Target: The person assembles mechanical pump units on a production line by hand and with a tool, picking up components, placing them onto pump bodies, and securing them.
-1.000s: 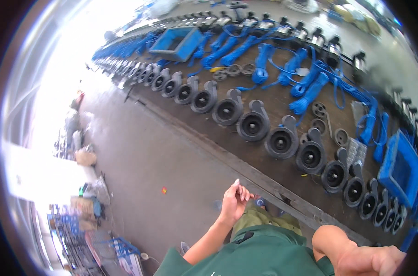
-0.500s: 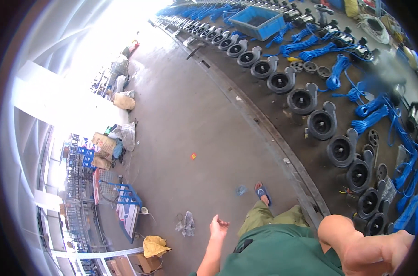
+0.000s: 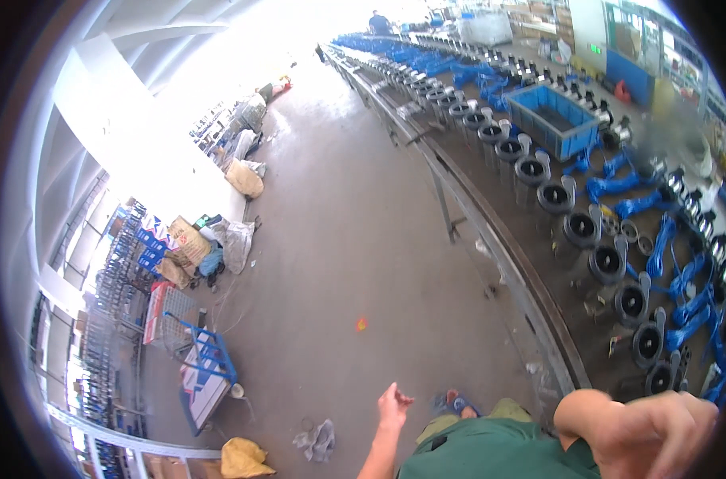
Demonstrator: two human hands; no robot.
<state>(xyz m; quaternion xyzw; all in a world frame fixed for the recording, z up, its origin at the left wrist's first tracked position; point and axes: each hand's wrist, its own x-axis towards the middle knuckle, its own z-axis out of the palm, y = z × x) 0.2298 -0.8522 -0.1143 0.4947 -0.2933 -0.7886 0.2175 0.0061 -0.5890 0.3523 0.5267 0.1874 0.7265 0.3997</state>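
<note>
Plainly, the head view has the left hand [image 3: 393, 405] low in the middle, over the floor [image 3: 339, 239], its fingers loosely bent and released, though the inner palm is turned out of sight. The right hand [image 3: 670, 435] is raised close to the lens at the lower right; its fingers are curled and blurred, the palm is hidden, and whether it grasps anything cannot be told. It covers the near end of the bench, so whether it touches the last housings [image 3: 630, 301] is unclear too. Those dark, round housings run in a row along the bench's near side, beside the rail [image 3: 531, 295], with the closest ones partly hidden by the right hand and the farthest shrinking into glare. Bundles of blue cable [image 3: 662, 243] lie behind them, cut off at the lower right by the dark rim. A blue crate [image 3: 539, 132] stands farther up the bench, its contents too dim to make out. A pale smear blurs the upper right, and a distant person [image 3: 379, 24] by the bench is small and washed out. The green shirt [image 3: 491, 447] is cut by the lower edge, and of the feet only the sandals [image 3: 463, 403] show past the trousers. On the left, a blue-framed cart [image 3: 211, 351] stands near shelving crowded beyond telling, and a yellow bag [image 3: 245, 459] lies near the lower edge.
</note>
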